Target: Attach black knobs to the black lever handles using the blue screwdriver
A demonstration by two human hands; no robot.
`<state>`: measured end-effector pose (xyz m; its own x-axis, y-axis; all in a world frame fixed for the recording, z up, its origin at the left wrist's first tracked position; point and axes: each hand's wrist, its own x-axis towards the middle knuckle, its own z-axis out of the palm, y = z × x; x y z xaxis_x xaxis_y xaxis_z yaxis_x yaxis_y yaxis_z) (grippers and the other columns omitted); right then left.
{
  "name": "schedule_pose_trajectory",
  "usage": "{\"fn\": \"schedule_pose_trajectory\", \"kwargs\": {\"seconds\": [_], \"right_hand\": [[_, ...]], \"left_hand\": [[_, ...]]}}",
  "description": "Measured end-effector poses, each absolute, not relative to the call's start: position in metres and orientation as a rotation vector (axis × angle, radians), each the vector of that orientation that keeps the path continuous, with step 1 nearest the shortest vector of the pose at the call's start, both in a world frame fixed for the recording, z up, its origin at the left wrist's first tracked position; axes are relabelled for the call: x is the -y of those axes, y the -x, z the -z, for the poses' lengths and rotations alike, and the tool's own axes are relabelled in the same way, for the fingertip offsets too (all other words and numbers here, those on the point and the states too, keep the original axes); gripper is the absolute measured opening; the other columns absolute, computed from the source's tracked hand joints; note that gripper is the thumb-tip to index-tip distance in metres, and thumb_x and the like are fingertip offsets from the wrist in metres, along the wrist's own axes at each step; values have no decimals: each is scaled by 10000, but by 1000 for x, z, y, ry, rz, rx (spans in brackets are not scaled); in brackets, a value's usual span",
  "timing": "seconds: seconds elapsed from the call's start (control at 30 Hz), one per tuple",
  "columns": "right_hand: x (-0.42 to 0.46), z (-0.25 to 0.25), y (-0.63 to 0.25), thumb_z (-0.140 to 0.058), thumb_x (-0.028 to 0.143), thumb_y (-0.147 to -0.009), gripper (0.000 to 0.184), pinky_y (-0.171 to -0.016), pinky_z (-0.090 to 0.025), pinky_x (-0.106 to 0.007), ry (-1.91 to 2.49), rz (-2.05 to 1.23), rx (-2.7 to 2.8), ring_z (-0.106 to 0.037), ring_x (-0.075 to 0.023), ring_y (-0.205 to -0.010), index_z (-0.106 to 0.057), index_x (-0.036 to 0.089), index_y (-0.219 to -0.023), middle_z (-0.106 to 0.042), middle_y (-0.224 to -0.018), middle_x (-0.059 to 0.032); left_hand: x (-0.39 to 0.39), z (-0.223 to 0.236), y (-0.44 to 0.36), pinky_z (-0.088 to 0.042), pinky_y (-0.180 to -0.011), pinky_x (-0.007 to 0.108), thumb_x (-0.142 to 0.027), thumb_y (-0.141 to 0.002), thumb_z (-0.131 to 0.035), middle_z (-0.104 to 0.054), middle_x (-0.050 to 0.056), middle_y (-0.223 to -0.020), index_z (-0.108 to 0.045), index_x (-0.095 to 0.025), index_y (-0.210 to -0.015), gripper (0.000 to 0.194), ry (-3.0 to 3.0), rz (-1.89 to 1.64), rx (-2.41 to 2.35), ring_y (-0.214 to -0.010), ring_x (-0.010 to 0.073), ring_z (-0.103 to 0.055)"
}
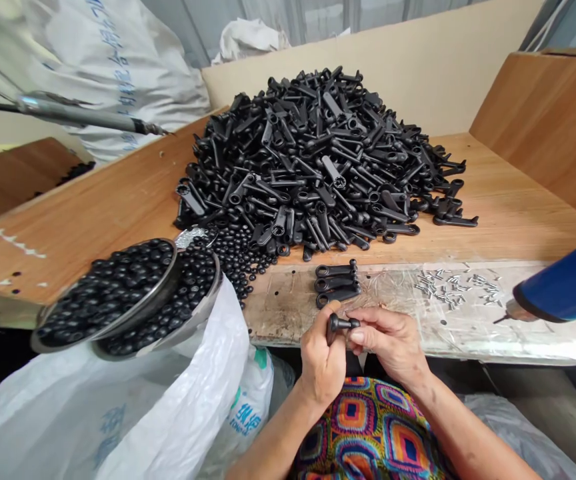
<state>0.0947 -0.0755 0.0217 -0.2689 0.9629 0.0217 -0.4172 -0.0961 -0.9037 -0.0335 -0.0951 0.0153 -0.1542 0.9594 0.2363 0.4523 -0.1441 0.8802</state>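
My left hand point(321, 360) is closed around a black plastic crank handle point(341, 325) just over the table's front edge. The handle's thin end points right, where the thumb and fingers of my right hand point(395, 343) pinch its tip. Whether a small part is also between those fingertips is hidden. Right behind my hands, three similar handles point(337, 285) lie side by side on the film-covered strip. Small silver screws point(451, 287) are scattered to their right. A blue power screwdriver point(563, 280) points its bit toward the screws from the right edge.
A tall heap of black handles point(318, 167) covers the middle of the wooden table point(508, 193). At left, two metal bowls point(165, 297) hold small round black knobs, with more knobs point(241, 253) spilled beside them. A white plastic bag point(183, 400) hangs below. A grey tool point(88, 119) juts in upper left.
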Motion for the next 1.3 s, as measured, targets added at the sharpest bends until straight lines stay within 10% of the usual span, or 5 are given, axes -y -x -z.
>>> {"fn": "schedule_pose_trajectory", "kwargs": {"seconds": [0.37, 0.8, 1.0, 1.13, 1.3], "right_hand": [[76, -12, -87, -680, 200, -743, 143, -504, -506, -229, 705, -1590, 1051, -581, -109, -521, -716, 209, -881, -656, -613, -1], [71, -24, -95, -532, 193, -856, 174, -576, -500, -209, 945, -645, 1801, -617, -118, -613, -614, 169, -1007, -679, -786, -32], [69, -32, -121, -506, 131, -852, 200, -630, -480, -274, 944, -73, 2074, -605, -164, -684, -587, 111, -1034, -657, -797, -90], [60, -33, -124, -487, 206, -870, 162, -537, -431, -267, 1186, 195, 2206, -599, -170, -565, -623, 129, -825, -634, -635, -53], [35, -36, -109, -499, 343, -860, 235, -482, -356, -247, 1783, -114, 2360, -657, -201, -612, -631, 184, -749, -686, -679, -53]], "left_hand": [[91, -3, 43, -528, -778, 259, -110, -797, -426, -679, 117, -1011, -491, -108, -1170, 378, -2062, -1447, -1724, -885, 179, -661], [81, -14, 38, -495, -818, 288, -140, -820, -406, -679, 56, -968, -527, -181, -1123, 329, -1716, -1094, -1557, -921, 180, -634], [61, -39, 44, -436, -429, 221, -186, -765, -444, -576, -42, -612, -527, -193, -1092, 338, -1483, -502, -1132, -454, 120, -537], [53, -49, 47, -471, -829, 334, -303, -756, -540, -637, 41, -990, -342, -196, -1328, 614, -1787, -606, -1369, -897, 197, -604], [36, -51, 46, -186, -1080, 483, -417, -670, -597, -311, 143, -1433, -266, -119, -1382, 839, -2220, -394, -1665, -1325, 296, -243]]}}
